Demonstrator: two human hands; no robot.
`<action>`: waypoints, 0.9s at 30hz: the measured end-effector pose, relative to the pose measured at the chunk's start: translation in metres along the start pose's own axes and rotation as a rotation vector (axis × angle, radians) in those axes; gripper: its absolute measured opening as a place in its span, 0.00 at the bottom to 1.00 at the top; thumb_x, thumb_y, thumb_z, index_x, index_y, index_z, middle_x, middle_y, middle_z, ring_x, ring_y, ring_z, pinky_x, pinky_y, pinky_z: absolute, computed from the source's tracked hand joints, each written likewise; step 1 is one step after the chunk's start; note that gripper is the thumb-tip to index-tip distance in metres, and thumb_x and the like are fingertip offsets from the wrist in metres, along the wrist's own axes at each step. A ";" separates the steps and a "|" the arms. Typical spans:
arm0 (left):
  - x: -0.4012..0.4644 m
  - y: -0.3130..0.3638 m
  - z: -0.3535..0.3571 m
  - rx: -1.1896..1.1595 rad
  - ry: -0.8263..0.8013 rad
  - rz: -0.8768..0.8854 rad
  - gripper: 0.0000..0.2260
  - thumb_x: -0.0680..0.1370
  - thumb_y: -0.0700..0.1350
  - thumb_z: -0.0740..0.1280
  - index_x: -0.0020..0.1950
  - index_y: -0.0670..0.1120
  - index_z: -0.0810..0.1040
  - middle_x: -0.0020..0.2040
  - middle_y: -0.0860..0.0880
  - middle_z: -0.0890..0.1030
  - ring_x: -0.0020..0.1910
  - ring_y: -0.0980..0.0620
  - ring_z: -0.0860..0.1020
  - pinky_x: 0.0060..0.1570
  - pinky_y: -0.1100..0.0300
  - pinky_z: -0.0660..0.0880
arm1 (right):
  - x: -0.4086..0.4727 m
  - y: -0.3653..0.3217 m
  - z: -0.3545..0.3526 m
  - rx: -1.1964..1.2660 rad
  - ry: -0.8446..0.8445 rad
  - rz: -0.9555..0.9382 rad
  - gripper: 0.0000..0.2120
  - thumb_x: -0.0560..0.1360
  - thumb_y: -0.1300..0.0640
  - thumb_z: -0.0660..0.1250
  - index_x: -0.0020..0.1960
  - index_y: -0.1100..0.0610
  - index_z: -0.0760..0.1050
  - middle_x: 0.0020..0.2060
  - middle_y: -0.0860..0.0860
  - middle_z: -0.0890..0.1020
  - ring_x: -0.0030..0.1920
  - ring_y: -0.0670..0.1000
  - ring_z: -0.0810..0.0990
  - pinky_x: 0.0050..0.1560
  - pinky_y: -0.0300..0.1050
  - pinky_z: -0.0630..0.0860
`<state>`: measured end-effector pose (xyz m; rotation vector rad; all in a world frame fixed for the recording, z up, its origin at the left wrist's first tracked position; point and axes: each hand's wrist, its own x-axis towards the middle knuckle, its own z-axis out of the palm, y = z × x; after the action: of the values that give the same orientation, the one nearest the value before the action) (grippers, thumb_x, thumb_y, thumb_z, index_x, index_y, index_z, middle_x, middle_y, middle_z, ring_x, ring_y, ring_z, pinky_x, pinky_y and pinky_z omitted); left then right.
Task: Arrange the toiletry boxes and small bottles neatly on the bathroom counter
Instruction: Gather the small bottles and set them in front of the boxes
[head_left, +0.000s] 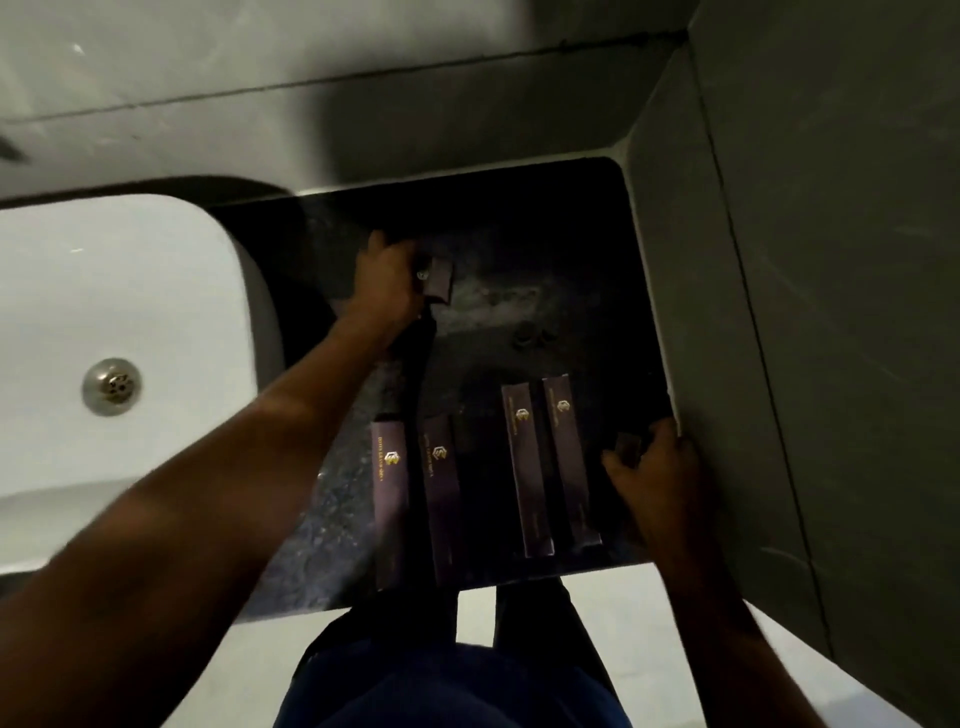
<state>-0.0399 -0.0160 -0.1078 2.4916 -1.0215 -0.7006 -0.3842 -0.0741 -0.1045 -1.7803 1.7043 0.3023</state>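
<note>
Left hand (387, 278) is clamping a small dark-purple square box (438, 280) behind the four long purple boxes (441, 499) | right hand (660, 467) is closing on another small box (626, 449) right of them | long axes are running front-to-back.

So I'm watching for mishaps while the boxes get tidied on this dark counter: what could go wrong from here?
Two long boxes seem to overhang the counter front edge, so a forearm brush might tip them to the floor. The two small bottle caps barely show against the dark stone, so the left hand with its small box could knock them over. The right hand works cramped against the side wall.
</note>
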 end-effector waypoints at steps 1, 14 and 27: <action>-0.011 -0.014 -0.004 -0.031 -0.019 0.021 0.23 0.68 0.50 0.72 0.61 0.44 0.80 0.58 0.35 0.76 0.59 0.34 0.73 0.59 0.55 0.71 | 0.004 -0.003 -0.002 -0.003 0.002 -0.018 0.33 0.67 0.49 0.75 0.66 0.58 0.67 0.59 0.64 0.76 0.58 0.66 0.77 0.57 0.60 0.76; -0.079 -0.051 0.001 -0.098 0.003 0.081 0.22 0.67 0.38 0.74 0.60 0.39 0.78 0.57 0.39 0.81 0.58 0.41 0.78 0.55 0.59 0.73 | -0.024 -0.163 0.016 -0.049 -0.113 -0.774 0.28 0.66 0.60 0.76 0.65 0.54 0.74 0.65 0.53 0.71 0.63 0.54 0.74 0.64 0.45 0.72; -0.090 -0.054 0.001 -0.266 0.038 0.080 0.48 0.66 0.34 0.76 0.77 0.37 0.48 0.59 0.36 0.80 0.56 0.42 0.79 0.51 0.72 0.64 | 0.017 -0.205 0.075 -0.325 -0.261 -0.850 0.28 0.63 0.60 0.76 0.62 0.53 0.72 0.61 0.53 0.70 0.57 0.58 0.76 0.58 0.58 0.77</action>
<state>-0.0665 0.0851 -0.1076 2.2154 -0.9418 -0.7117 -0.1667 -0.0548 -0.1123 -2.3927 0.6385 0.4149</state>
